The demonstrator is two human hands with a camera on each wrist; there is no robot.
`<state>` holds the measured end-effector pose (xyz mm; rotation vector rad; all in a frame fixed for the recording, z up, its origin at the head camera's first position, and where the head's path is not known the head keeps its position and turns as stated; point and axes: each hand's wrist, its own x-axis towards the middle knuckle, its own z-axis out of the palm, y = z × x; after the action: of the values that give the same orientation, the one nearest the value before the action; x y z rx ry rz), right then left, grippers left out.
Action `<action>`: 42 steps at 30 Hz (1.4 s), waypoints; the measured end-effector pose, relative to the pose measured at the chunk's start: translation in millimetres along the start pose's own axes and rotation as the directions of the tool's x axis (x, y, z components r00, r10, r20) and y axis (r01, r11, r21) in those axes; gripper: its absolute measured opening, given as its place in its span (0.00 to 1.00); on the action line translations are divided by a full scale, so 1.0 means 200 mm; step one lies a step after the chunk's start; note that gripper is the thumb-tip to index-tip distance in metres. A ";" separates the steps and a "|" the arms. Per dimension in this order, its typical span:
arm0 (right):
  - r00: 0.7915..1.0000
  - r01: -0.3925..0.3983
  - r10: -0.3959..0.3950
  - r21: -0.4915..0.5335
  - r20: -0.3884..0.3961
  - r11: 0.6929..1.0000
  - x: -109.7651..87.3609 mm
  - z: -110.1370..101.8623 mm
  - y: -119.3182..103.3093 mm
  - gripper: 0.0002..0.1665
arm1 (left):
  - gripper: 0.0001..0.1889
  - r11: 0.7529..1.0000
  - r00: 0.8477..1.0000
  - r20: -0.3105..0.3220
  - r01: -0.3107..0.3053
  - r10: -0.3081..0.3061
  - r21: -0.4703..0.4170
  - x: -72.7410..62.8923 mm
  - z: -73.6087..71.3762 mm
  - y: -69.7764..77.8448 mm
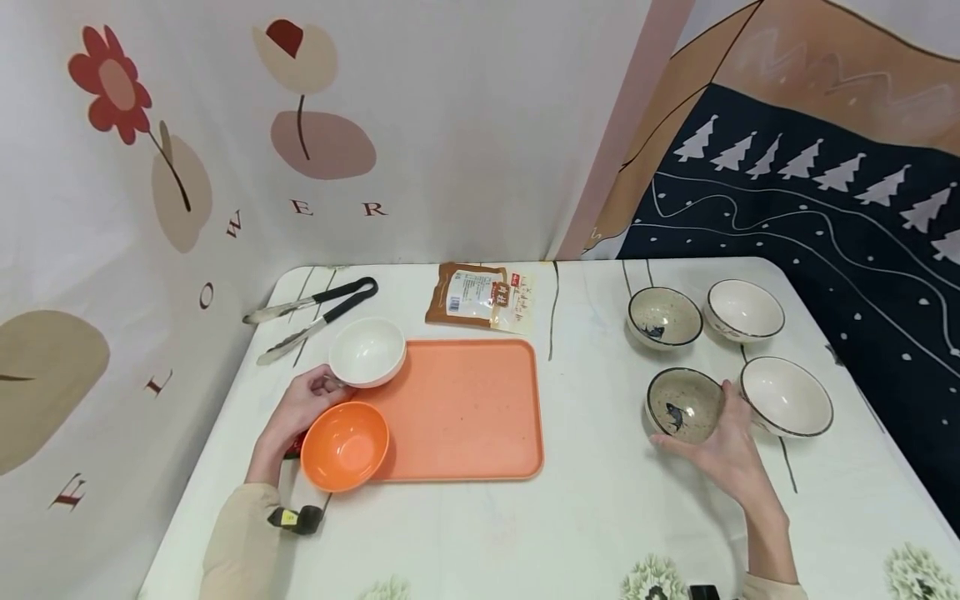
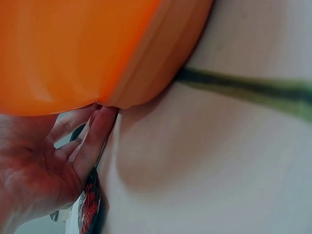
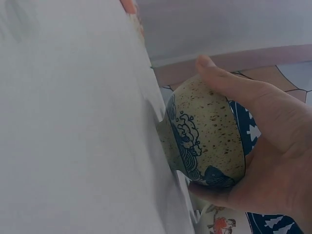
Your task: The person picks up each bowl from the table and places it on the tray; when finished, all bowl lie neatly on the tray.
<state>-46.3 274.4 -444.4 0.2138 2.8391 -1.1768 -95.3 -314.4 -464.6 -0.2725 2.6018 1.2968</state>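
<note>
On the right, my right hand grips a speckled grey-green bowl with a dark fish drawn inside, thumb and fingers spread round opposite sides. The right wrist view shows this bowl upright at the tabletop, a blue wave pattern on its outside. My left hand rests by the left edge of the orange tray, fingers loosely bent. It lies between a white bowl and an orange bowl, which both overlap the tray's left side. In the left wrist view the orange bowl hides some fingertips.
Black-handled tongs lie at the back left, and a brown food packet behind the tray. Another speckled bowl and two cream bowls stand close round the gripped one. A red and black packet lies under my left hand.
</note>
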 end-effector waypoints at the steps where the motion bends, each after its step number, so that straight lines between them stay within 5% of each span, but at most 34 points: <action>1: 1.000 0.000 0.000 0.002 -0.005 1.000 0.00 0.00 0.00 0.87 | 0.20 1.000 1.000 0.000 0.002 -0.002 0.000 0.00 0.00 0.00; 11: 0.996 0.014 -0.010 0.040 -0.091 0.999 -0.01 0.02 0.03 0.82 | 0.19 1.000 1.000 -0.016 -0.008 0.009 0.009 0.00 0.01 0.00; 19: 0.982 0.161 -0.152 0.077 -0.108 0.984 0.02 0.05 -0.06 0.77 | 0.17 0.999 0.999 -0.037 -0.037 0.037 0.003 0.00 0.01 -0.02; 33: 0.907 0.421 -0.420 0.119 -0.037 0.899 0.07 0.23 -0.26 0.77 | 0.19 1.000 1.000 -0.024 -0.007 0.008 0.005 0.00 0.01 0.00; 42: 0.858 0.491 -0.508 0.171 0.073 0.854 0.09 0.33 -0.42 0.74 | 0.18 1.000 0.999 -0.028 -0.016 0.016 -0.002 0.00 0.00 0.00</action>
<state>-75.6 171.5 -433.7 -0.6132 2.7831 -1.4222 -94.5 -314.5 -463.9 -0.2732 2.6311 1.3105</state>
